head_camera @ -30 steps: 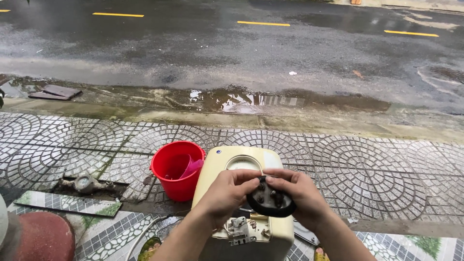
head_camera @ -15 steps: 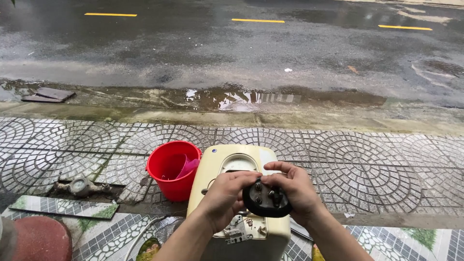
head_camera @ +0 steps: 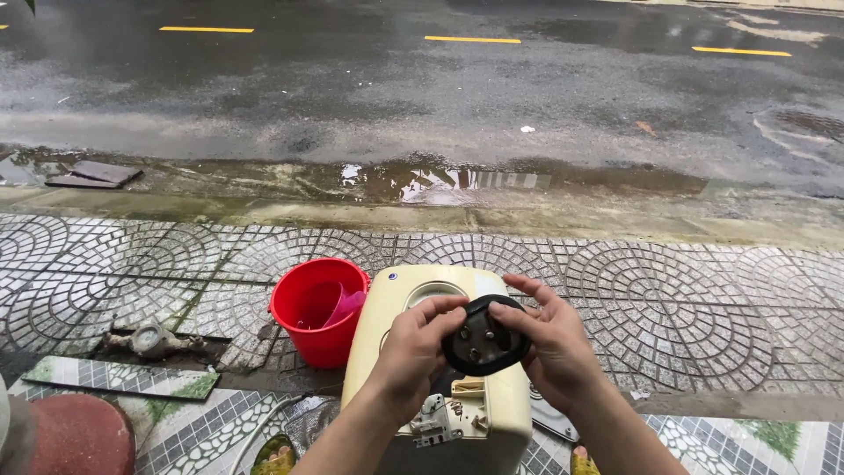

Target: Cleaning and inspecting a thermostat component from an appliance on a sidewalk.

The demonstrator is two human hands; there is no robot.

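Both my hands hold a black round part [head_camera: 485,337] with a thick rubber rim and small metal studs on its face. My left hand [head_camera: 413,352] grips its left edge with thumb and fingers. My right hand [head_camera: 547,339] grips its right edge, with the fingers spread above. The part is lifted just over a cream-coloured appliance casing [head_camera: 404,308] that stands upright before me. The casing has a round opening [head_camera: 434,291] near its top and exposed wiring and a white terminal block [head_camera: 437,420] lower down.
A red bucket [head_camera: 320,308] with a pink scoop inside stands left of the casing on patterned paving. A water meter [head_camera: 154,338] sits in a recess further left. A wet road with puddles lies beyond the kerb. A reddish round object [head_camera: 70,435] is at the bottom left.
The view has tilted slightly. My hands have turned the black part so that its face shows more, and they hold it a little higher over the casing.
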